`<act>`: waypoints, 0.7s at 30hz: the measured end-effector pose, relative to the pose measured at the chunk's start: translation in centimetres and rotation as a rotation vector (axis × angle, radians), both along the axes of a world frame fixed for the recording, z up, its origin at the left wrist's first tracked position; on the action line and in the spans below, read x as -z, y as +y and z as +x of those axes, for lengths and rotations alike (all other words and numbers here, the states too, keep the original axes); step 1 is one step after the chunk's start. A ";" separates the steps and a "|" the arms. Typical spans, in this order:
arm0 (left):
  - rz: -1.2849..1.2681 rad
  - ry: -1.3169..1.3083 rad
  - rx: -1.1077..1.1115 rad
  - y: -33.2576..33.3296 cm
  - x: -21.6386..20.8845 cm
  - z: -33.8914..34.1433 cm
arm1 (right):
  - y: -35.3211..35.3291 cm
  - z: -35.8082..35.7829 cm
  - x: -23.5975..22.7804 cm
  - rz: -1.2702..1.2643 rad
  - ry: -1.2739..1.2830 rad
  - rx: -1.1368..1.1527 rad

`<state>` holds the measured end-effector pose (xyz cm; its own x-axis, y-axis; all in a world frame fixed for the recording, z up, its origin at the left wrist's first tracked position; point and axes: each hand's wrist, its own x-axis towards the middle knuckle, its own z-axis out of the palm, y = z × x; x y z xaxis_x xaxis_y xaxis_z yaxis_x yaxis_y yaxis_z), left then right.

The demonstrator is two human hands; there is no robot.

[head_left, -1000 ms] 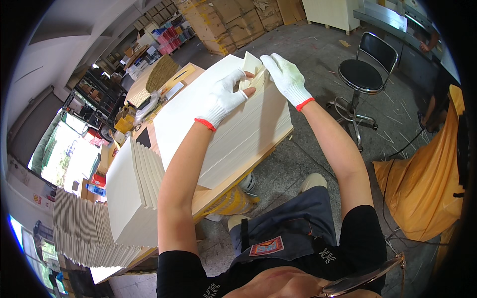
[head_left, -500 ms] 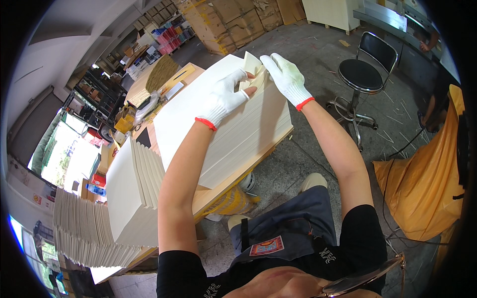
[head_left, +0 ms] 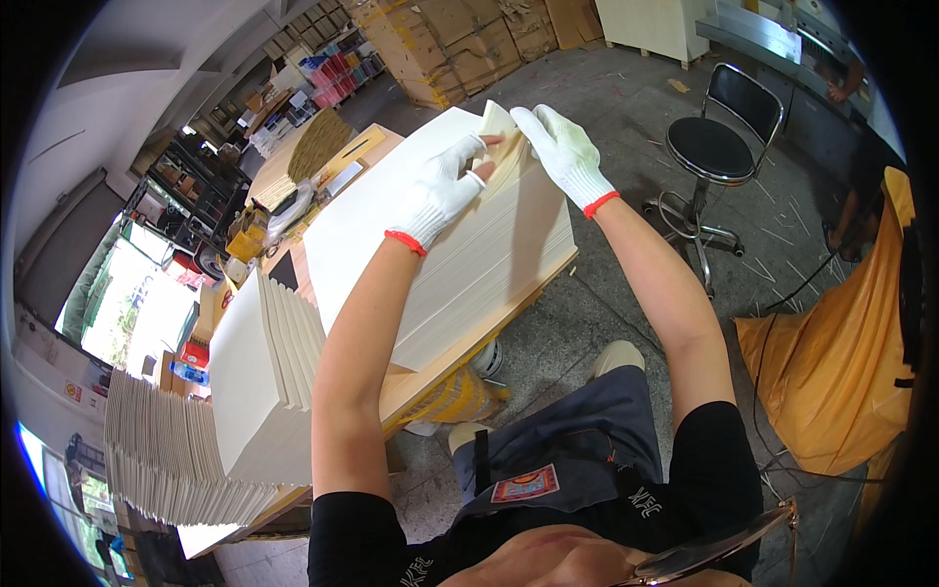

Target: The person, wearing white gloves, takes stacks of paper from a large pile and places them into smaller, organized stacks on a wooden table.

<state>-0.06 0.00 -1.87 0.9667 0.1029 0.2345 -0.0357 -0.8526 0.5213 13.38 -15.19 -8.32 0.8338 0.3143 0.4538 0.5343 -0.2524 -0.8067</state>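
A tall stack of large cream-white paper sheets [head_left: 377, 181] sits before me, its far right corner lifted and curled up as a fanned bunch of sheets [head_left: 502, 157]. My left hand [head_left: 440, 191], in a white glove with red cuff, is at this corner; bare thumb and fingertip stand apart, with no sheet visibly pinched between them. Against the outer side of the lifted sheets rests my right hand [head_left: 562, 152], gloved the same way, its fingers stretched out together. What its thumb does is hidden.
A wooden board [head_left: 518, 308] lies under the stack. More stacked sheets [head_left: 259, 382] stand at left, with a fanned pile [head_left: 161, 440] beside them. A black swivel stool [head_left: 711, 147] and orange sheeting [head_left: 831, 362] are at right; cardboard boxes [head_left: 445, 49] stand behind.
My left hand has shifted slightly up and left, its thumb drawn back from the sheet edges. More of the fanned corner shows between my hands. My right hand has barely moved.
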 end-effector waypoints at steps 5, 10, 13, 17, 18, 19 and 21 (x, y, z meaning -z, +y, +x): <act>0.084 -0.076 0.008 -0.6 -0.1 -0.3 | -0.1 -0.4 -0.2 -0.031 -0.039 0.046; 0.103 0.022 -0.047 0.0 0.4 0.5 | 0.2 -0.3 0.0 0.016 -0.039 0.050; 0.100 -0.010 -0.022 0.0 0.6 0.5 | 0.0 -0.3 0.0 -0.003 -0.019 0.050; 0.042 -0.065 0.055 0.3 0.6 0.3 | -0.2 -0.5 -0.5 -0.031 0.025 0.019; 0.060 -0.093 0.050 0.3 0.6 0.2 | -0.2 -0.6 -0.5 -0.021 0.020 0.013; 0.078 -0.121 0.044 0.1 0.7 0.0 | -0.1 -0.5 -0.3 -0.019 0.005 0.024; 0.094 -0.105 0.030 -0.1 0.5 0.0 | -0.1 -0.3 -0.2 -0.016 -0.026 0.050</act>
<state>-0.10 -0.08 -2.37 0.9386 0.0471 0.3417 -0.1119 -0.8955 0.4308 13.07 -15.25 -8.15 0.8366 0.2795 0.4712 0.5416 -0.2920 -0.7883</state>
